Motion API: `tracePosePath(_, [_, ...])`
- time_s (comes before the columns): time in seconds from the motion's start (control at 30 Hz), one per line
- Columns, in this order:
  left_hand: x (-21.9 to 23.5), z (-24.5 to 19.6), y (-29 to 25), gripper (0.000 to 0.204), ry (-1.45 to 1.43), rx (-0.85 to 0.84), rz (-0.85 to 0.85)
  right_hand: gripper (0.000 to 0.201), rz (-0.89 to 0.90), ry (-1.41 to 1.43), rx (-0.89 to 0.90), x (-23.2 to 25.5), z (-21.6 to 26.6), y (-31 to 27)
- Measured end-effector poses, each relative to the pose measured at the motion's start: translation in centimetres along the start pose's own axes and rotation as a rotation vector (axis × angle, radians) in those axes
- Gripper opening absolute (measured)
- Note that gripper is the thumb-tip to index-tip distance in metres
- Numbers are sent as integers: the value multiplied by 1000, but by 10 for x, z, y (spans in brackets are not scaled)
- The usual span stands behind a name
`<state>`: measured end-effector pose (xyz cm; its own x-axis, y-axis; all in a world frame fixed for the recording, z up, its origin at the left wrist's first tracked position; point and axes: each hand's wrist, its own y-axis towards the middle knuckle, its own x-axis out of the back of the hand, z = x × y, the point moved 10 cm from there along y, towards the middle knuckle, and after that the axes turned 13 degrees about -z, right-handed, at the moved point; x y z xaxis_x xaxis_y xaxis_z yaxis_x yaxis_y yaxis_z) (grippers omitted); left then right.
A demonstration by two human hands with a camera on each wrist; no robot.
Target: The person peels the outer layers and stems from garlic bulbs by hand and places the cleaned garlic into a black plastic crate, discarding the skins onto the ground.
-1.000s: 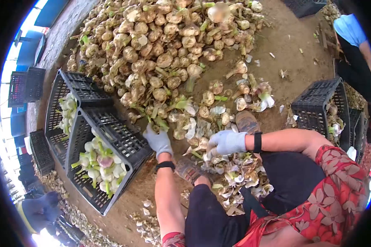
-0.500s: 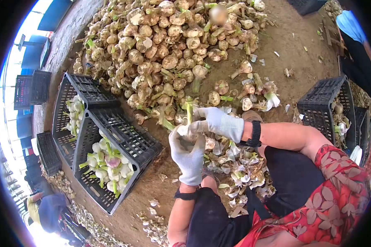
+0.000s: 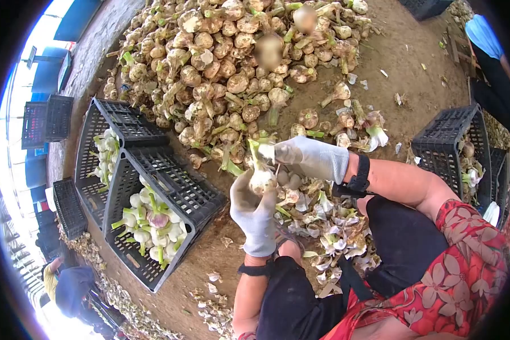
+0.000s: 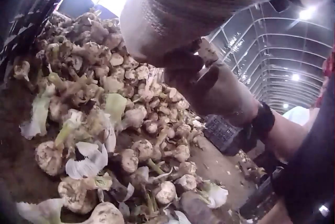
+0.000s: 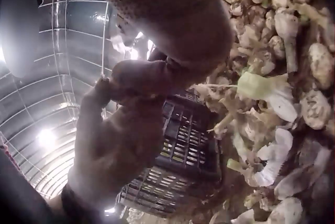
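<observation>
In the head view my gloved left hand [image 3: 255, 221] grips a whitish garlic bulb [image 3: 262, 180] from below, its green stem [image 3: 254, 148] pointing up. My gloved right hand [image 3: 317, 158] is beside the stem, thumb and fingers pinching a pale layer of garlic skin [image 3: 268, 151] at its side. Both wrist views show the two gloves close together, the left glove [image 5: 115, 145] below the right one in the right wrist view. The bulb is mostly hidden there behind the fingers.
A big heap of untrimmed garlic [image 3: 226, 73] lies ahead. Black crates [image 3: 175, 175] with peeled white garlic [image 3: 153, 224] stand at the left; another crate [image 3: 450, 136] stands right. Shed skins [image 3: 334, 226] cover the ground between the person's legs. Other people are at both sides.
The left hand has come up from the heap's edge with a garlic bulb, and the right hand has met it. Over the last half second the right hand has shifted slightly right, baring more of the bulb.
</observation>
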<state>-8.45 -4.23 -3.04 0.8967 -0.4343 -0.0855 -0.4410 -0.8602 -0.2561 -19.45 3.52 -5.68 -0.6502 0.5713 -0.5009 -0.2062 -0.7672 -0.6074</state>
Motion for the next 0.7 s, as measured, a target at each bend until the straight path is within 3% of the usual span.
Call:
tracePosePath(0.03, [2,-2,1,49,26,-86,-7,48,20,-32,83,-4,2,4])
tracePosePath(0.13, [1,-7,1,49,113,-173,-6,39,-167,-359,309,2,11,10])
tracePosePath(0.33, [0,10,-7,60,-164,178,82,18,-46,-47,94,0,0,4])
tracePosePath(0.43, [-3,15,-7,62,-303,272,109,24,-95,-158,93,1,8,-3])
tracePosePath(0.53, [-3,-2,-7,60,-66,191,81,33,-98,-166,131,-2,14,-6])
tracePosePath(0.63, [5,-19,4,43,157,-268,-37,42,-100,-153,178,-4,15,-3])
tracePosePath(0.7, [2,-16,1,42,214,-211,-27,43,-100,-191,160,-6,14,-2])
